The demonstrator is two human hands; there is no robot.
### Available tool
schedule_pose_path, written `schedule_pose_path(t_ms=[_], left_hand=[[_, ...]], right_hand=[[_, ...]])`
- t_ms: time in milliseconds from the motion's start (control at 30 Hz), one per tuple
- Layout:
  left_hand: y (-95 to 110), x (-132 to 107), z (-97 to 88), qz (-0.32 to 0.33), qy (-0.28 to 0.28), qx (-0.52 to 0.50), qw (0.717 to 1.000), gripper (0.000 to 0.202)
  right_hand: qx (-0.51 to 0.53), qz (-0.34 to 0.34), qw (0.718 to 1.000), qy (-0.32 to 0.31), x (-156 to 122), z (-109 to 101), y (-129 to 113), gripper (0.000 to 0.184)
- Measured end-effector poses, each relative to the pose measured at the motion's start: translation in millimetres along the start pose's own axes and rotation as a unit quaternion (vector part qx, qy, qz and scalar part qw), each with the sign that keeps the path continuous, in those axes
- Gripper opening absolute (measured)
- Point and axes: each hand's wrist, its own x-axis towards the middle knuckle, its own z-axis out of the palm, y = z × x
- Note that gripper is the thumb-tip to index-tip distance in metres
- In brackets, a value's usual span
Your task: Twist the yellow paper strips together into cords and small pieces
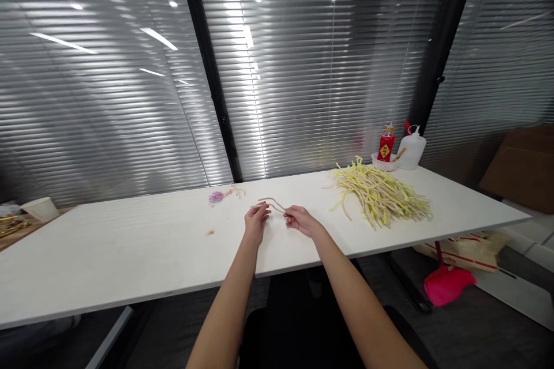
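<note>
Both my hands rest on a long white table (130, 253) and pinch the two ends of a beige pipe cleaner (273, 202) that arches between them. My left hand (256, 220) is closed on its left end, my right hand (299, 219) on its right end. To the right of my hands lies a large heap of yellow and beige pipe cleaners (381, 193). A small pink and purple fuzzy piece (217, 196) lies just beyond my left hand.
A red bottle (386, 147), a white squeeze bottle (412, 149) and a small white bowl (384, 162) stand at the far right edge. A paper cup (42, 207) sits far left. Window blinds back the table. A pink dustpan (448, 283) lies on the floor.
</note>
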Motion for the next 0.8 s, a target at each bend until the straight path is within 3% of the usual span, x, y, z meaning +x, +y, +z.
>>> schedule_pose_path(t_ms=[400, 800], left_hand=[[-0.4, 0.9, 0.2, 0.01, -0.013, 0.02, 1.0, 0.043], [-3.9, 1.6, 0.2, 0.016, -0.05, 0.046, 0.998, 0.036]], right_hand=[[-0.017, -0.006, 1.0, -0.015, -2.4, 1.5, -1.2, 0.027], [-0.014, -0.01, 1.0, -0.019, -2.2, 2.3, -2.4, 0.028]])
